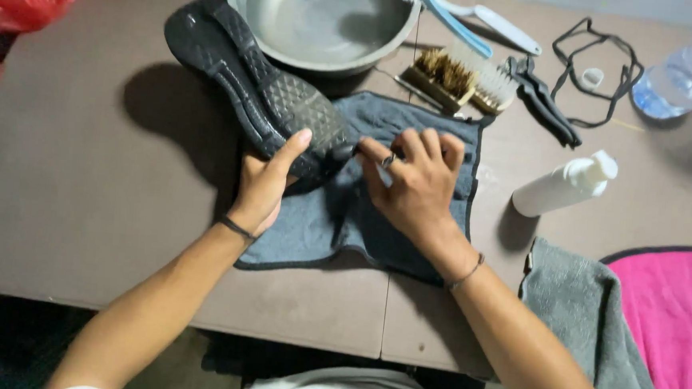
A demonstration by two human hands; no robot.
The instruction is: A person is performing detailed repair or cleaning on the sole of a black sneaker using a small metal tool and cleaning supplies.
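Nearest the camera, a grey towel (586,329) and a pink cloth (670,326) lie at the right edge of the brown counter (81,202). Just beyond, the left hand (265,183) grips the heel end of a black shoe (253,85), its fingers (294,145) wrapped up along the sole, which faces up and tilts away to the left. The right hand (417,183) presses down on a grey-blue cloth (361,211) spread under both hands, its fingers (409,146) curled and pinching a fold of the fabric right beside the shoe's heel. To the right a white bottle (563,185) lies on its side. Farther off sit two scrub brushes (461,80), black laces (590,69), and a clear plastic bottle (681,79). At the far edge stands a metal basin (321,17) with a blue-and-white brush (453,13) resting beside its rim.
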